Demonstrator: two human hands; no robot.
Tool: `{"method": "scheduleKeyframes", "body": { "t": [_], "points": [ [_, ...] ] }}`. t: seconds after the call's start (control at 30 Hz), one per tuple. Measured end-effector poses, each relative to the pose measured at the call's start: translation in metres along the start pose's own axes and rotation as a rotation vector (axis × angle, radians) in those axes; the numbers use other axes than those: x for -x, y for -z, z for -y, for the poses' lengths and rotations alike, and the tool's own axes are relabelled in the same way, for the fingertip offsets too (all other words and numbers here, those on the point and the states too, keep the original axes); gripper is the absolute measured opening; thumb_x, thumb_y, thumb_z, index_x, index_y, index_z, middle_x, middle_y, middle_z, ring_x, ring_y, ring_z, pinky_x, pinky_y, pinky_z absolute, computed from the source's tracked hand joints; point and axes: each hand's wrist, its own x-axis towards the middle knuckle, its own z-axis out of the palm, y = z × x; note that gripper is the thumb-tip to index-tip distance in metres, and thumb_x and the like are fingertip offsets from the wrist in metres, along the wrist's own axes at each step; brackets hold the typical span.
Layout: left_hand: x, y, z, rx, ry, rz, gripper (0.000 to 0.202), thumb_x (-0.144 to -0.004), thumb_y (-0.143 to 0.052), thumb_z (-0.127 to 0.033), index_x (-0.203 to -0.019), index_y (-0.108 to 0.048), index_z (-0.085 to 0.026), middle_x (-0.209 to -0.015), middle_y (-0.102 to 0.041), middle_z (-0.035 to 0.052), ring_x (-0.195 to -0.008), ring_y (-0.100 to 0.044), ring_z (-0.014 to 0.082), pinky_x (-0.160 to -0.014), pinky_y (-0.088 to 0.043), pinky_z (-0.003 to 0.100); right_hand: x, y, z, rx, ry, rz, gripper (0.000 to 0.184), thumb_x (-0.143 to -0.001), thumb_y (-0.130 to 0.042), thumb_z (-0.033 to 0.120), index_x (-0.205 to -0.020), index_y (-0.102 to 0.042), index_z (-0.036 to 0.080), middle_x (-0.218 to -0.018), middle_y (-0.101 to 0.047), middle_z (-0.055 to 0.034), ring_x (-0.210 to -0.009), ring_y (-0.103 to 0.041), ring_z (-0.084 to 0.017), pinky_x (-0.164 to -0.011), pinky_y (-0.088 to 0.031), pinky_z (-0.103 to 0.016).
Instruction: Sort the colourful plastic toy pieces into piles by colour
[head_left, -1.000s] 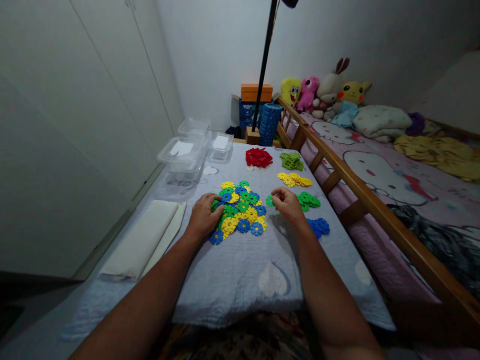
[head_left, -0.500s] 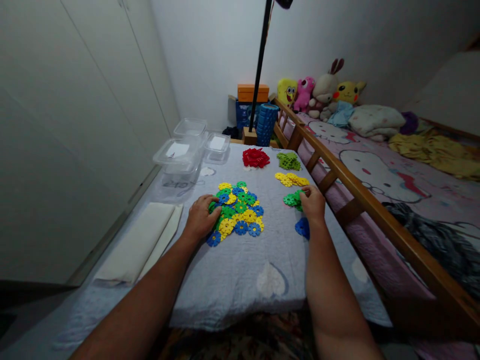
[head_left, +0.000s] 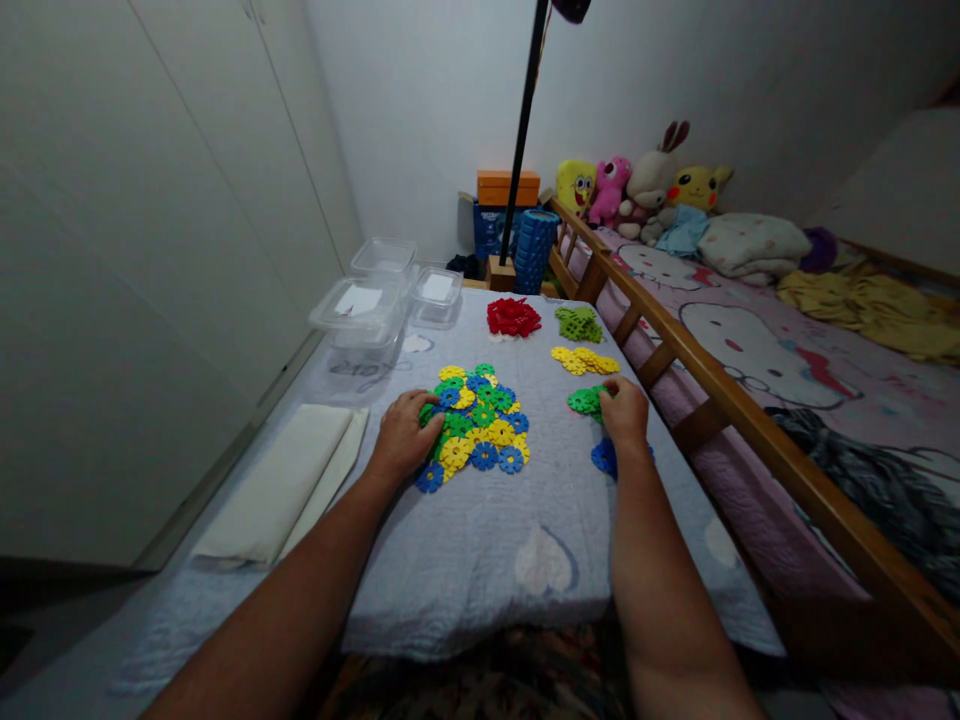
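Note:
A mixed heap of notched, flower-shaped plastic discs [head_left: 480, 415] in yellow, green and blue lies mid-table. My left hand [head_left: 406, 430] rests against the heap's left edge, thumb and fingers apart with green discs between them; its fingertips are partly hidden. Over at the right, my right hand [head_left: 626, 408] pinches at the edge of a small pile of green discs [head_left: 585, 400], its fingers closed on a green disc. Just below it, blue discs [head_left: 603, 456] are partly covered by my wrist. Yellow discs [head_left: 585, 361] lie beyond the green pile.
Red pieces [head_left: 514, 317] and light green pieces [head_left: 578, 323] are heaped at the far side. Clear plastic containers [head_left: 360, 305] stand at the back left, near a folded cream cloth or bag [head_left: 277, 485]. A wooden bed rail [head_left: 675, 355] borders the table's right side.
Both hands stay in nearly the same places. My right hand has shifted very slightly at the green pile, and the whole view has moved a little.

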Motion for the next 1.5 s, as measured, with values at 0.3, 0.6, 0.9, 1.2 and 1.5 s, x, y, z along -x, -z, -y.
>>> {"method": "scheduleKeyframes", "body": {
  "t": [0.3,0.6,0.9,1.2,1.5],
  "points": [
    [0.0,0.0,0.0,0.0,-0.001,-0.004,0.03,-0.084,-0.055,-0.037,-0.105,-0.07,-0.021,-0.121,-0.066,0.0106,-0.119,-0.06,0.0294,-0.111,-0.045,0.05,0.003,0.001,0.007,-0.04,0.033,-0.09,0.023,-0.074,-0.052,0.015,-0.087,-0.071,0.016,-0.093,-0.072,-0.0134,-0.091,-0.062,-0.027,-0.09,-0.046,-0.039],
    [0.0,0.001,0.0,0.007,0.0,0.005,0.029,-0.084,-0.056,-0.037,-0.106,-0.069,-0.022,-0.123,-0.065,0.0098,-0.121,-0.059,0.0284,-0.112,-0.044,0.048,0.041,-0.015,0.075,-0.379,0.331,0.316,0.009,-0.08,-0.061,0.021,-0.079,-0.069,0.019,-0.082,-0.067,-0.0027,-0.07,-0.057,-0.016,-0.071,-0.045,-0.029],
    [0.0,0.0,-0.001,-0.001,0.006,-0.005,0.029,-0.084,-0.057,-0.035,-0.107,-0.069,-0.022,-0.125,-0.065,0.0097,-0.121,-0.059,0.0286,-0.112,-0.044,0.049,0.071,-0.033,0.106,-0.312,0.59,0.481,0.014,-0.085,-0.07,0.022,-0.098,-0.073,0.02,-0.095,-0.063,-0.0053,-0.094,-0.058,-0.021,-0.088,-0.045,-0.034],
    [0.0,-0.002,-0.002,-0.047,0.005,0.002,0.031,-0.083,-0.059,-0.036,-0.11,-0.068,-0.023,-0.125,-0.066,0.0097,-0.122,-0.059,0.0291,-0.111,-0.044,0.048,0.082,-0.045,0.123,-0.2,0.58,0.401,0.021,-0.083,-0.075,0.03,-0.102,-0.069,0.022,-0.105,-0.062,-0.0082,-0.105,-0.053,-0.026,-0.095,-0.042,-0.04],
    [0.001,-0.002,-0.002,-0.064,0.006,0.015,0.033,-0.084,-0.058,-0.038,-0.112,-0.068,-0.022,-0.126,-0.065,0.0105,-0.122,-0.058,0.0295,-0.111,-0.043,0.049,0.076,-0.036,0.123,-0.509,0.397,0.444,0.004,-0.079,-0.063,0.022,-0.078,-0.059,0.022,-0.077,-0.061,0.0017,-0.074,-0.054,-0.016,-0.073,-0.042,-0.029]
  ]
}}
